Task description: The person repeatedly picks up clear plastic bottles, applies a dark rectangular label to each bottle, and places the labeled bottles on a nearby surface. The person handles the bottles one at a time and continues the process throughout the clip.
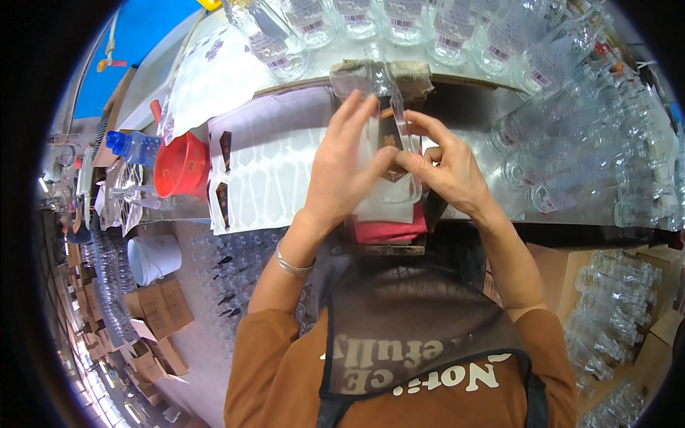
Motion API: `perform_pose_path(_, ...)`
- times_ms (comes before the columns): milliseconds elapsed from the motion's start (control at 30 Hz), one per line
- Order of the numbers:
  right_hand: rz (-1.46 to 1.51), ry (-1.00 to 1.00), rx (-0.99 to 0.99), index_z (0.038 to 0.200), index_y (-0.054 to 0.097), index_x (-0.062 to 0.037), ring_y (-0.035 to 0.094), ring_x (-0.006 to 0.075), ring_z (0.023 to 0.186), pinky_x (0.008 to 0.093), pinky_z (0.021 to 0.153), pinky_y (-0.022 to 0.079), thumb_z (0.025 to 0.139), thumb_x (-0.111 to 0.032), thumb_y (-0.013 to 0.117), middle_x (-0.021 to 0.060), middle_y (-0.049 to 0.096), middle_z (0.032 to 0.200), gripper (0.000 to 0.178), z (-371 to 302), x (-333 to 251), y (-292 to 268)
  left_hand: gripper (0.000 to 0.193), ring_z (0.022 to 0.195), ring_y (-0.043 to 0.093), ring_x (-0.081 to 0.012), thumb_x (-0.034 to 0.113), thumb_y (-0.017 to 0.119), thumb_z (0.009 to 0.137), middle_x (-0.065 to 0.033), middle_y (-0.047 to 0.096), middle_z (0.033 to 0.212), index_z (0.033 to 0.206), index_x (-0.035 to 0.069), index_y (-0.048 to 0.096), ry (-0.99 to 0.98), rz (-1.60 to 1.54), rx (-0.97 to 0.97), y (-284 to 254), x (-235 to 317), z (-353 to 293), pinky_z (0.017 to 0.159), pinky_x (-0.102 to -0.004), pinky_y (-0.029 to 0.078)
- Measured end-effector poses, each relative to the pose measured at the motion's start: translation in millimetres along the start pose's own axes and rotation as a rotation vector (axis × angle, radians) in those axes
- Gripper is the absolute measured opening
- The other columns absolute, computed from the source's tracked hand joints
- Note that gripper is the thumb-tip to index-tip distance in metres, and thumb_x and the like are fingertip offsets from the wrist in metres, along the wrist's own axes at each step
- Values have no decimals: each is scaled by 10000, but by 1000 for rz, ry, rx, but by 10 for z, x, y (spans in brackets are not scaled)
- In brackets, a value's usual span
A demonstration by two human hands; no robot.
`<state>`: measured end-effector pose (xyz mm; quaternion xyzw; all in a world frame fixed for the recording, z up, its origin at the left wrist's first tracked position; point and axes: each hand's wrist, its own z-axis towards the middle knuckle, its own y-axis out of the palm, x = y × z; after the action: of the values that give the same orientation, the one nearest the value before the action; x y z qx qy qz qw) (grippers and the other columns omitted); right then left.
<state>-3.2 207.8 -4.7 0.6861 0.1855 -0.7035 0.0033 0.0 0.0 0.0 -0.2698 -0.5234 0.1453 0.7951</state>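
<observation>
In front of me a clear glass bottle [384,84] lies on its back, its neck pointing away from me onto a folded grey cloth [422,77]. A dark, pointed label [391,168] with gold marks sits on its upper side. My left hand [337,165], slightly blurred, is open over the bottle's left side, with its thumb near the label. Curled round the right side, my right hand [453,167] grips the bottle, its thumb by the label. Left of the bottle lies a white label sheet [275,160] bearing two dark labels [225,151].
Several glass bottles [353,21] stand along the back, with more lying at right [564,143]. A red bowl [171,167] and a blue-capped plastic bottle [135,148] are at left. Red cloth [389,231] covers the stand's near end. A carton of glassware [606,299] sits lower right.
</observation>
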Motion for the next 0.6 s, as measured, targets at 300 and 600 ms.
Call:
perform_pose_path(300, 286, 81, -31, 1404, 485, 76, 687, 160, 892, 294, 805, 533, 883, -265, 750, 160, 673, 1229, 677, -184, 111, -31, 696, 1365, 481, -282, 65, 667, 940, -214, 469, 1486, 1529, -47, 316, -303, -565, 15, 78, -18, -380, 1112, -380, 407)
perform_pose_path(600, 135, 60, -4, 1340, 551, 59, 690, 166, 942, 294, 820, 542, 899, -253, 734, 161, 716, 1139, 571, -102, 67, 51, 579, 1234, 577, -206, 35, 679, 941, -160, 568, 1387, 1457, -66, 435, -397, -709, 86, 175, -16, -269, 1039, -339, 480)
